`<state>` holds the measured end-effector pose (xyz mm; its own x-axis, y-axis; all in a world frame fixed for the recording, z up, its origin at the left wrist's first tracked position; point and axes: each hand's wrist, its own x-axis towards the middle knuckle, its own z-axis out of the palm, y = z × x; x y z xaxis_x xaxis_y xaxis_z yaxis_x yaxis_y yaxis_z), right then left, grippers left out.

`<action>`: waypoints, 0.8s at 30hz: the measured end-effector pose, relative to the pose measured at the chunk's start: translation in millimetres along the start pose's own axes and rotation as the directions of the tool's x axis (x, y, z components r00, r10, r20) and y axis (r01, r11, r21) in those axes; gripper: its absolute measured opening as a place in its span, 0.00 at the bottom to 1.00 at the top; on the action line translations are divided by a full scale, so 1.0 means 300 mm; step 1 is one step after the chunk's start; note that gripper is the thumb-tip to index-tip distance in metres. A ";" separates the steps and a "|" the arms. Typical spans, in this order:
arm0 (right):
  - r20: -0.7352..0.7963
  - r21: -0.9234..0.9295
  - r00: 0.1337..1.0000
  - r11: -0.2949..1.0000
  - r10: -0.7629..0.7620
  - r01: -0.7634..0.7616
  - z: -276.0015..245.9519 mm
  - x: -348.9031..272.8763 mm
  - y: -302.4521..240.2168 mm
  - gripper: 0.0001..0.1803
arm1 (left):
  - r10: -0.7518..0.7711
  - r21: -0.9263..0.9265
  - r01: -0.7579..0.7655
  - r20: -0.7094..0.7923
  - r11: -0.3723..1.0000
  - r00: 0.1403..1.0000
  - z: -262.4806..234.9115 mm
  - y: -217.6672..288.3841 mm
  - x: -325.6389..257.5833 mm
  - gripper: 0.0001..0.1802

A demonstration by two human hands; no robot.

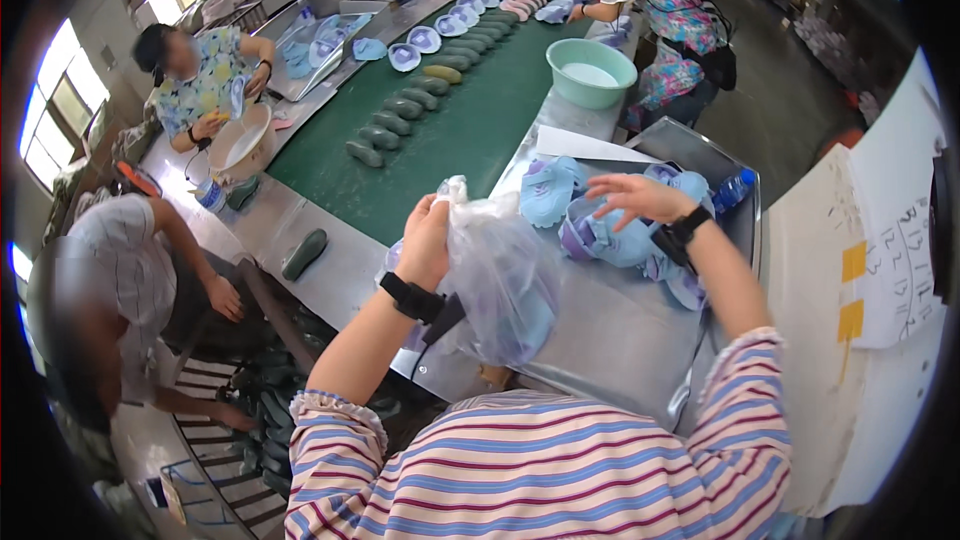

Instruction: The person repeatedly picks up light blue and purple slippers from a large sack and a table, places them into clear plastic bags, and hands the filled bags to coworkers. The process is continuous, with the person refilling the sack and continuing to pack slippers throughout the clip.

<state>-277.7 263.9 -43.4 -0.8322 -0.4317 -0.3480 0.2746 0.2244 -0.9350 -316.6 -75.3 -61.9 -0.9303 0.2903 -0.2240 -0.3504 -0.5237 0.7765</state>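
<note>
Left hand [428, 240] pinches the clear plastic bag [500, 280] by its mouth; keep that opening up. Right hand [640, 197], fingers spread, hovers over light-blue sandals [610, 240] just beyond it; grasp one squarely.

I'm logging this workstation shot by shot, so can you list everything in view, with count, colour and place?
clear plastic bag: one, see-through with a light blue shoe inside, held up over the metal bench
light blue and purple sandals: a small pile, count unclear, on the metal bench
green conveyor belt: one, running up the middle
dark green shoe lasts: a row, on the belt's left edge
pale blue shoe parts: a row, further up the belt
teal basin: one, right of the belt
white bowl: one, held by a co-worker at left
left hand: grips the bag's top
right hand: open, fingers spread over the sandal pile
</note>
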 end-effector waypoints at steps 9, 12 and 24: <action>-0.002 -0.737 0.891 0.603 -0.453 0.305 0.337 0.053 -0.025 0.26 | 0.094 0.381 -0.312 0.492 0.871 0.865 0.113 -0.132 0.020 0.09; -0.235 -0.727 0.851 0.666 -0.470 0.167 0.430 0.096 -0.006 0.15 | -0.046 0.432 -0.124 0.364 0.893 0.930 -0.035 -0.135 0.024 0.07; -0.178 -0.654 0.913 0.737 -0.367 0.169 0.515 0.088 -0.001 0.10 | -0.124 0.040 0.119 0.163 0.992 0.979 -0.051 -0.228 -0.164 0.03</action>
<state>-225.4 117.4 -62.8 -0.9464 -0.3209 0.0380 -0.2534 0.6640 -0.7035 -248.4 -65.9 -112.9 -0.8492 0.4802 -0.2196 -0.4544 -0.4528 0.7671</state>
